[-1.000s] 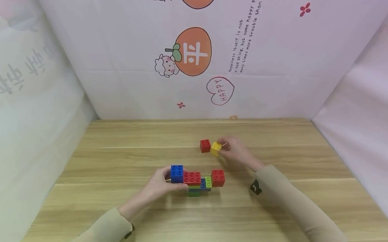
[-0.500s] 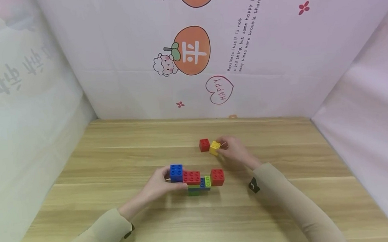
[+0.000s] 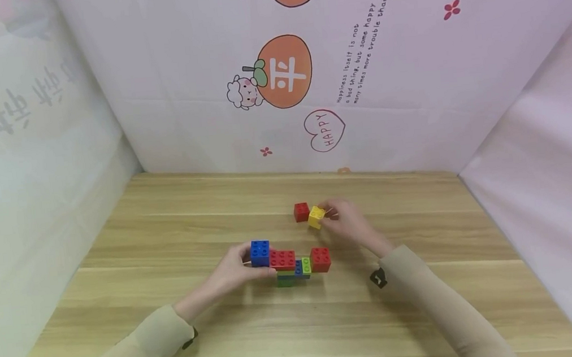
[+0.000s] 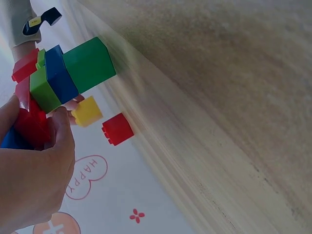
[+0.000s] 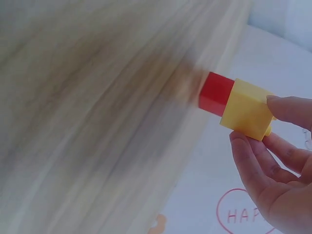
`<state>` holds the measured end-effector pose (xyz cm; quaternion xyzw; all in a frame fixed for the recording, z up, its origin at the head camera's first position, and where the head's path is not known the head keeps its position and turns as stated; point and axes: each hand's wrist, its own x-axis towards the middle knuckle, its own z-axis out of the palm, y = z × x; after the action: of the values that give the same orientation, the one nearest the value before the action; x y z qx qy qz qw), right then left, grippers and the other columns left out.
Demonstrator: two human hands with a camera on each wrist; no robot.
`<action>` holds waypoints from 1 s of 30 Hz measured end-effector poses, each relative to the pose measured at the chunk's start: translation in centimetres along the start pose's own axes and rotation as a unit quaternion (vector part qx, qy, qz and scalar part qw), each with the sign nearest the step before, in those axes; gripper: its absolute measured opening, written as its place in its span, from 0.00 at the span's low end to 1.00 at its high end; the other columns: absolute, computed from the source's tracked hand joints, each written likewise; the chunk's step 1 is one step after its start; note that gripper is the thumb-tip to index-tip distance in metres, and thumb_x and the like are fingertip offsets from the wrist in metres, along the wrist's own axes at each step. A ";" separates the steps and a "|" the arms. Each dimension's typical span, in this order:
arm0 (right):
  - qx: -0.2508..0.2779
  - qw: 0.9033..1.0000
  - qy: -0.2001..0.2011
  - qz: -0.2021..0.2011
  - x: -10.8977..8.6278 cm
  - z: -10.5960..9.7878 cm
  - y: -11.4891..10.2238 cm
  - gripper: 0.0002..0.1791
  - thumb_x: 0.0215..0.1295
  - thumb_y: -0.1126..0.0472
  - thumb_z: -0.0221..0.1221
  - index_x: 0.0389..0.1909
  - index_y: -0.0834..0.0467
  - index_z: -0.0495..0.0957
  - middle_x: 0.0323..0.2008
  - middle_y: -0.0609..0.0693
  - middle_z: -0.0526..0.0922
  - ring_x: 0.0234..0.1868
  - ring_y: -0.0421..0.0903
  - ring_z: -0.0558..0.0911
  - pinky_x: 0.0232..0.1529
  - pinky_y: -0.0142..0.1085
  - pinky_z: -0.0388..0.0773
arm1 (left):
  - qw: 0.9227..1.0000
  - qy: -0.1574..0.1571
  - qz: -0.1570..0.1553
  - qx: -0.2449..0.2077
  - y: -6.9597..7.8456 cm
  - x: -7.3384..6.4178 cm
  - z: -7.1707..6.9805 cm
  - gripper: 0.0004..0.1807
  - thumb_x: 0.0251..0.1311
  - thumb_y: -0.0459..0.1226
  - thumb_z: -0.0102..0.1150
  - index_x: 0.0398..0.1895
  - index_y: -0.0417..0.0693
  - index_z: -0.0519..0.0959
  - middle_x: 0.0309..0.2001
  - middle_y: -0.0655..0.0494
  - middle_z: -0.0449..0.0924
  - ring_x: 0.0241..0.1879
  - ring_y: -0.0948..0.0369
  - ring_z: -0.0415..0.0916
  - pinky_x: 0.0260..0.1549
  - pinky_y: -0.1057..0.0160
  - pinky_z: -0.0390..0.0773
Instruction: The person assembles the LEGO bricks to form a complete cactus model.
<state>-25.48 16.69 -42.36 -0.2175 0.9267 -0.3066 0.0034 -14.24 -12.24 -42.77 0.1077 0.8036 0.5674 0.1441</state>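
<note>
My left hand (image 3: 233,271) grips a joined stack of toy bricks by its left end, thumb in front. The stack has a blue brick (image 3: 260,253) at the left, a long red brick (image 3: 283,260) beside it and a square red brick (image 3: 321,259) at the right. Underneath, the left wrist view shows light green, blue and a dark green brick (image 4: 90,64) lowest. My right hand (image 3: 345,218) pinches a yellow brick (image 5: 247,109) between thumb and fingers. Just left of the yellow one, a loose red brick (image 3: 301,212) sits on the table.
The wooden table (image 3: 406,327) is enclosed by a printed white cloth (image 3: 389,130) at the back and plain-looking cloth sides (image 3: 559,154). The loose red brick lies between the stack and the back cloth.
Both hands keep their holds and have hardly moved. The whole scene shifts slightly with the head camera.
</note>
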 end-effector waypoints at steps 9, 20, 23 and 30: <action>0.005 0.999 0.019 -0.037 -1.3 -0.8 -2.2 0.19 0.62 0.62 0.66 0.53 0.64 0.79 0.49 0.61 0.85 0.46 0.56 0.87 0.48 0.43 0.87 | 1.000 -0.002 -0.002 -0.005 0.0 0.0 -0.1 0.31 0.51 0.41 0.74 0.58 0.42 0.77 0.51 0.46 0.85 0.51 0.55 0.83 0.57 0.55 0.81; 0.007 0.993 0.034 -0.109 -2.9 -1.6 -5.0 0.18 0.59 0.63 0.69 0.49 0.63 0.80 0.45 0.58 0.86 0.43 0.51 0.88 0.43 0.39 0.88 | 1.000 -0.004 0.000 -0.007 0.1 0.0 0.0 0.31 0.51 0.42 0.74 0.59 0.43 0.76 0.52 0.46 0.85 0.52 0.54 0.82 0.57 0.54 0.81; 0.007 0.992 0.034 -0.121 -3.3 -1.8 -5.7 0.17 0.59 0.64 0.69 0.49 0.63 0.80 0.45 0.57 0.85 0.43 0.52 0.88 0.44 0.40 0.88 | 1.000 -0.004 -0.002 -0.006 0.1 0.0 0.0 0.32 0.51 0.42 0.74 0.59 0.43 0.76 0.52 0.46 0.84 0.52 0.54 0.82 0.57 0.54 0.81; 0.006 0.990 0.027 -0.141 -4.1 -2.0 -7.1 0.17 0.60 0.63 0.68 0.49 0.62 0.81 0.43 0.54 0.85 0.43 0.50 0.87 0.46 0.39 0.87 | 1.000 -0.002 -0.003 -0.002 -0.1 0.1 0.0 0.32 0.50 0.42 0.75 0.59 0.42 0.76 0.52 0.46 0.85 0.51 0.54 0.83 0.57 0.54 0.81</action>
<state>-19.18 14.43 -37.22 -0.3372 0.8847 -0.3157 -0.0633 -14.35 -12.25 -42.87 0.1061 0.8022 0.5686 0.1478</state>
